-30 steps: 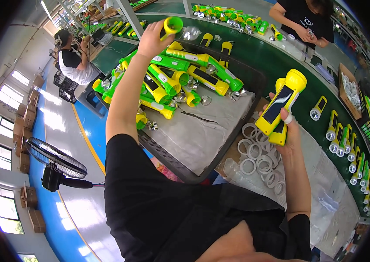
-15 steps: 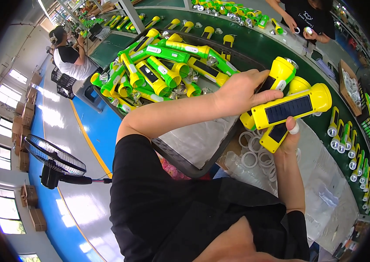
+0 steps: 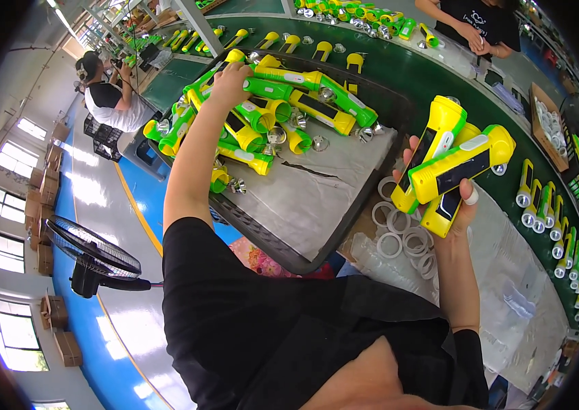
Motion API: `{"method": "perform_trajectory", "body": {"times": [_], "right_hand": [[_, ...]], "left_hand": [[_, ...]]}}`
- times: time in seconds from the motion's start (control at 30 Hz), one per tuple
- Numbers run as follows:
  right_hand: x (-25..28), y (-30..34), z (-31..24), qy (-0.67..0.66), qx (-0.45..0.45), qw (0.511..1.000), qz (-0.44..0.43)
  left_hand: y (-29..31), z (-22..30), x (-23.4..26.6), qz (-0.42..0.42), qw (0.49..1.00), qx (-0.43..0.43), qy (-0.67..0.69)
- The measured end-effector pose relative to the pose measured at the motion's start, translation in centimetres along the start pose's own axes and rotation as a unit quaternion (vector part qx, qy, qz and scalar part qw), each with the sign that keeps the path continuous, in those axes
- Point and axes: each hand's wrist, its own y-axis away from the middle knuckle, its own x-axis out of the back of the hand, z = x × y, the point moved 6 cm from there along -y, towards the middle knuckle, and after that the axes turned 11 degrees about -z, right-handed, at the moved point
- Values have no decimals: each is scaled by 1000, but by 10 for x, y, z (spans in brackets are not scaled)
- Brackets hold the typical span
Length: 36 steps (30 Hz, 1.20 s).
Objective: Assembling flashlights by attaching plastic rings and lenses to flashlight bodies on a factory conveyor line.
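Note:
My left hand (image 3: pixel 232 83) reaches over a heap of green and yellow flashlights (image 3: pixel 262 116) in a black tray (image 3: pixel 310 263). Its fingers curl round a flashlight at the far side of the heap, and the fingertips are hidden. My right hand (image 3: pixel 465 212) is closed on several yellow flashlights (image 3: pixel 463 167) with dark solar panels, fanned out to the right of the tray. Its thumb wears a white cover and presses against the nearest one. Small silver reflector cups (image 3: pixel 320 143) lie loose among the heaped flashlights.
White rings (image 3: pixel 390 244) lie beside the tray, close to my right forearm. More flashlights (image 3: pixel 539 208) stand along the green bench at right. A box of clear parts (image 3: pixel 550 130) is at far right. One co-worker (image 3: pixel 484 31) stands across the bench; another (image 3: pixel 108 96) sits at left. A fan (image 3: pixel 94 256) stands at lower left.
My left hand has left the flashlights by my right hand and swung left to the heap in the tray. The right hand keeps its bunch, shifted only slightly.

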Motion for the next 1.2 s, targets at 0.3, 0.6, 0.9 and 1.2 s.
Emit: {"method": "perform_trajectory", "body": {"times": [0.3, 0.6, 0.9, 1.2], "right_hand": [[8, 40, -13, 28, 17, 999, 21], [5, 76, -31, -8, 46, 998, 46], [33, 173, -66, 57, 130, 978, 152], [15, 271, -116, 108, 218, 945, 219]], "left_hand": [[-1, 46, 48, 68, 968, -242, -13], [-33, 74, -6, 10, 968, -241, -72], [-55, 5, -22, -85, 990, -100, -52], [-38, 15, 27, 74, 978, 40, -189]]}}
